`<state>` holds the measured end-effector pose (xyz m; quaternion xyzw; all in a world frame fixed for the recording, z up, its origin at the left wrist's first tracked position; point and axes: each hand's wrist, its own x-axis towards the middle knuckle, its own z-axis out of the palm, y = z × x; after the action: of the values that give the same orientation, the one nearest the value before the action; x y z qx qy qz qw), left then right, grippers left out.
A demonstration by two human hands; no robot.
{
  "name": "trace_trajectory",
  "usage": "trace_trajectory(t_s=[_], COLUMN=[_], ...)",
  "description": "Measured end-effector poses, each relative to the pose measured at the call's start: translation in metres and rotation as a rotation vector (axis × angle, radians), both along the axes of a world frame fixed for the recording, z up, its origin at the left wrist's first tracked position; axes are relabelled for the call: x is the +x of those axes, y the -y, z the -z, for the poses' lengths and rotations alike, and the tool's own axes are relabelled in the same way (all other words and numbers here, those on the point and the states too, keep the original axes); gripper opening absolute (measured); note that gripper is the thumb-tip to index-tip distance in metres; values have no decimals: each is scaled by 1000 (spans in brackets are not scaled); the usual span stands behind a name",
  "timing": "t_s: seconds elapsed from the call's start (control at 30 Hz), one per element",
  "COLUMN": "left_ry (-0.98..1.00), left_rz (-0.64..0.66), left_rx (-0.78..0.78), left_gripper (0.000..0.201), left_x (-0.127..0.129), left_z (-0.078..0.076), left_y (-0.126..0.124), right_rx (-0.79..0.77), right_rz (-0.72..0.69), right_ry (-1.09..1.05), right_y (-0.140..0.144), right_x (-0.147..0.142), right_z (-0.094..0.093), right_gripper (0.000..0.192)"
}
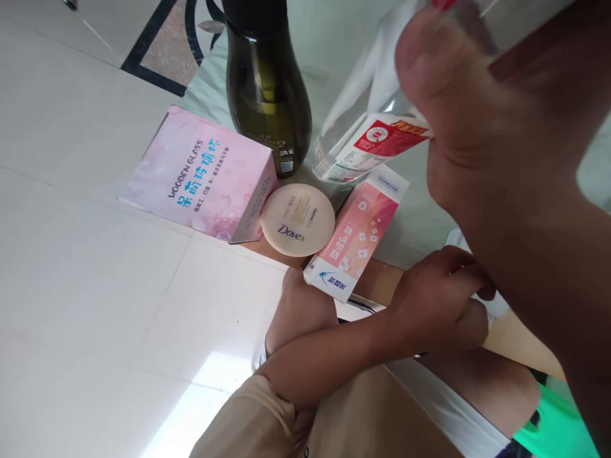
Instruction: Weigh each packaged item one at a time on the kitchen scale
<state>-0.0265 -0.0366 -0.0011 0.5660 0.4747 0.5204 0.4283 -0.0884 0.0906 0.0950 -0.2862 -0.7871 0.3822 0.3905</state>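
My right hand (458,95) reaches in from the right, blurred by motion, with its fingers closed around a clear plastic bottle (344,137). The bottle tilts, and its red and white label faces me; a bit of red shows at its upper end. Lower down, my left hand (439,305) is closed, fingers curled against a translucent plastic thing (499,305) mostly hidden behind it and my right forearm. Near the bottle's base stand a pink and white carton (358,232), a round cream Dove jar (298,219) and a dark green bottle (268,95).
A pink box (200,172) printed "WOODEN GLASS" sits left of the jar, at the edge of a surface with a pale green cover (410,229). Beyond that edge lies the light tiled floor (86,267). A bright green object (554,426) is at lower right.
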Motion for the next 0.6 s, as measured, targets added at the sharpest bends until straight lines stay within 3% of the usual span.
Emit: trace_trajectory(t_s=[0.1,0.2,0.5,0.6], left_ry=[1,-2,-23,-19], left_rz=[-39,-46,-55,-44], left_rx=[46,45,-66,-79], left_gripper=[24,21,19,19], left_x=[4,7,3,1], left_z=[3,4,1,0], left_y=[1,2,1,1], right_rx=[223,282,139,114], right_rz=[147,198,182,176], right_ry=[294,531,520,492], right_y=[3,6,6,4], right_x=[-11,-15,-36,-36], right_z=[-3,1,14,16], right_gripper=[34,43,62,59])
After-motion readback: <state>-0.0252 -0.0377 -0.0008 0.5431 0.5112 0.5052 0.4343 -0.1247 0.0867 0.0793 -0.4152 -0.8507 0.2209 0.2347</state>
